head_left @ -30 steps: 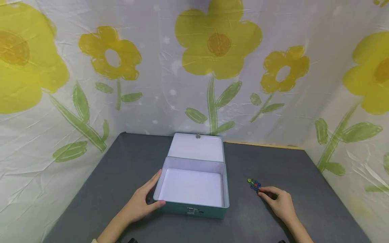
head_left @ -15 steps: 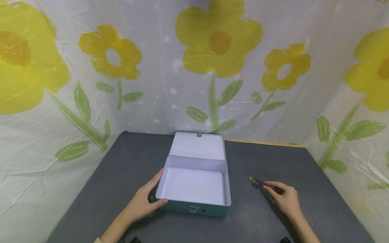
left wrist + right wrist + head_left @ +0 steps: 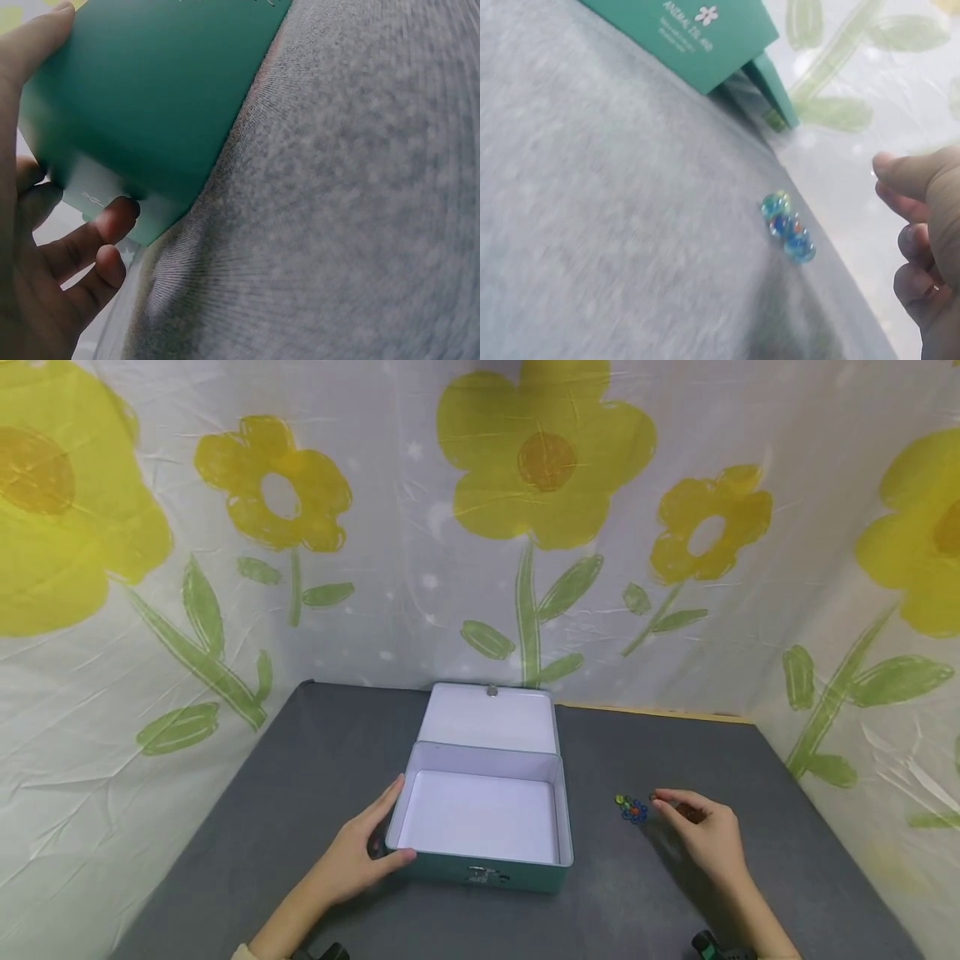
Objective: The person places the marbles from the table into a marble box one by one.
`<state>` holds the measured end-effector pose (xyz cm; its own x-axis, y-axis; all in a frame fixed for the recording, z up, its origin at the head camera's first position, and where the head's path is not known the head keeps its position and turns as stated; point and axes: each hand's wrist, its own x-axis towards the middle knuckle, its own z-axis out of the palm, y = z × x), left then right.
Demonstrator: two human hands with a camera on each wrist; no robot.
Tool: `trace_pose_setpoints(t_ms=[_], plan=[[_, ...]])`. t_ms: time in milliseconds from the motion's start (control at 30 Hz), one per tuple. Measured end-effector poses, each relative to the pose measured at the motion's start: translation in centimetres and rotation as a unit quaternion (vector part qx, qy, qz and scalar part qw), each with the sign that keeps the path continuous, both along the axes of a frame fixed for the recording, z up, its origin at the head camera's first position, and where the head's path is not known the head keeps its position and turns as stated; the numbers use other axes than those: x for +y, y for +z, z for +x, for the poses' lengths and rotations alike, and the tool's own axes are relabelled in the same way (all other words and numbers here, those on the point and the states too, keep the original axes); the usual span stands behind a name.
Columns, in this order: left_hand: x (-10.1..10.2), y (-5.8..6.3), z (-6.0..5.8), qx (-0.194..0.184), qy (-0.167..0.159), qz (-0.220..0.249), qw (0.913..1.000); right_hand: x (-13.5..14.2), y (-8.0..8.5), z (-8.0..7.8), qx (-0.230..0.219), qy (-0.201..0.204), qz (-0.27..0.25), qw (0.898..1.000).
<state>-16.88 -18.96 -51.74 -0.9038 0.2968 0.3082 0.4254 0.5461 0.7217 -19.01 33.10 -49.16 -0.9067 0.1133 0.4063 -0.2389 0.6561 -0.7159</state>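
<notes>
A green metal box (image 3: 495,874) with a white inside stands on the dark table, its lid (image 3: 487,718) laid open toward the back. My left hand (image 3: 352,852) holds the box's left front corner, thumb on the front and fingers along the left side, as the left wrist view also shows. To the right of the box lies a small cluster of glass marbles (image 3: 633,811), blue, green and orange. Just above and right of them, my right hand (image 3: 705,831) pinches a tiny thing, seemingly a marble, mostly hidden by thumb and forefinger. The right wrist view shows the marbles (image 3: 787,229) beyond that hand.
The grey table (image 3: 615,910) ends at a white curtain (image 3: 390,610) printed with yellow flowers, which rises behind and on both sides. A yellowish strip (image 3: 652,713) runs along the back right edge. Dark wrist devices (image 3: 705,946) show at the bottom.
My right hand has drawn back from the marbles, rising and shifting slightly right with its fingertips pinched together. The left hand stays on the box; the whole head view has shifted a little.
</notes>
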Motion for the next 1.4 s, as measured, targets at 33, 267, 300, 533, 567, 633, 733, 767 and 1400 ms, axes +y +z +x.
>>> trace_pose_setpoints(t_ms=[33, 267, 300, 533, 567, 633, 733, 767, 1400], plan=[[0.0, 0.0, 0.0, -0.002, 0.0, 0.0, 1.0, -0.1, 0.1, -0.2, 0.004, 0.001, 0.0, 1.0], [-0.1, 0.3, -0.2, -0.005, -0.006, 0.001, 1.0, -1.3, 0.7, -1.4, 0.037, 0.024, -0.015, 0.999], [-0.1, 0.3, -0.2, -0.005, -0.007, 0.002, 1.0, -1.6, 0.8, -1.5, 0.04, 0.027, -0.019, 0.999], [-0.1, 0.4, -0.2, -0.005, -0.006, 0.003, 1.0, -3.6, 1.3, -2.3, 0.04, 0.056, -0.057, 0.996], [-0.1, 0.4, -0.2, -0.005, -0.007, 0.004, 1.0, -3.9, 1.4, -2.4, 0.039, 0.061, -0.064, 0.995], [-0.1, 0.3, -0.2, -0.007, -0.008, 0.005, 0.9999, -4.5, 1.5, -2.6, 0.037, 0.07, -0.077, 0.994], [-0.1, 0.1, -0.2, -0.007, -0.008, 0.004, 0.9999, -5.4, 1.6, -3.0, 0.033, 0.079, -0.092, 0.992], [-0.2, 0.1, -0.2, -0.007, -0.008, 0.004, 0.9999, -5.7, 1.7, -3.1, 0.033, 0.081, -0.096, 0.992], [-0.2, 0.0, -0.1, -0.003, -0.011, 0.01, 0.9999, -10.8, 2.2, -4.9, 0.084, 0.144, -0.153, 0.974]])
